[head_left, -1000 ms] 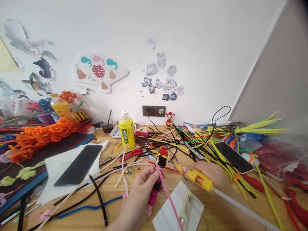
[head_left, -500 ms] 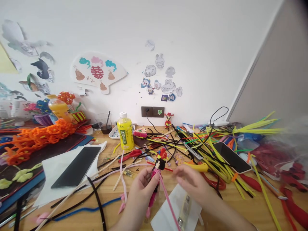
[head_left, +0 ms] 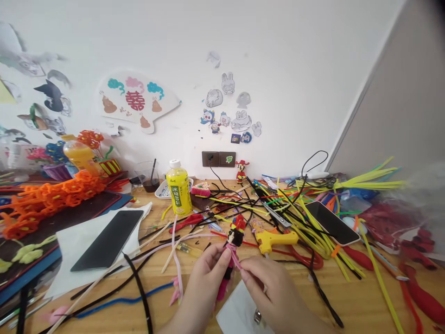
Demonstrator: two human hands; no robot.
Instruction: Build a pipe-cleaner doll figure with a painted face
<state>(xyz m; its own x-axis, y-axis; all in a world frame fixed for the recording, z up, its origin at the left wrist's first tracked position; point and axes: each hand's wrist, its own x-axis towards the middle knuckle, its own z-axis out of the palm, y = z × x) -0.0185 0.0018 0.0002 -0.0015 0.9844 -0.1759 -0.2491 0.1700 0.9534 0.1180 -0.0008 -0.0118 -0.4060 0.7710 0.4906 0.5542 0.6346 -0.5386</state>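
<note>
A small doll (head_left: 236, 235) of fuzzy pipe cleaners, with black hair, a red headpiece and pink clothing, stands upright in my left hand (head_left: 207, 274), whose fingers and thumb close round its body. My right hand (head_left: 267, 281) pinches a pink pipe cleaner (head_left: 234, 258) close against the doll's chest. The rest of that strand is hidden behind the right hand. Below the hands lies a white paper sheet (head_left: 229, 311), with a small metal-ended object partly covered by my right hand. A yellow glue gun (head_left: 278, 240) rests just beyond my right hand.
A yellow drink bottle (head_left: 178, 188) stands behind the hands. Phones lie on the left (head_left: 107, 239) and right (head_left: 333, 222). Loose black and yellow pipe cleaners (head_left: 295, 208) with scissors (head_left: 276, 214) spread at right. Orange pipe-cleaner flowers (head_left: 52, 199) fill the left side. A red-hatted figure (head_left: 241, 170) stands by the wall.
My right hand has moved left and down to the doll, from open beside it to pinching the pink pipe cleaner. The glue gun is now more exposed. The view has shifted slightly.
</note>
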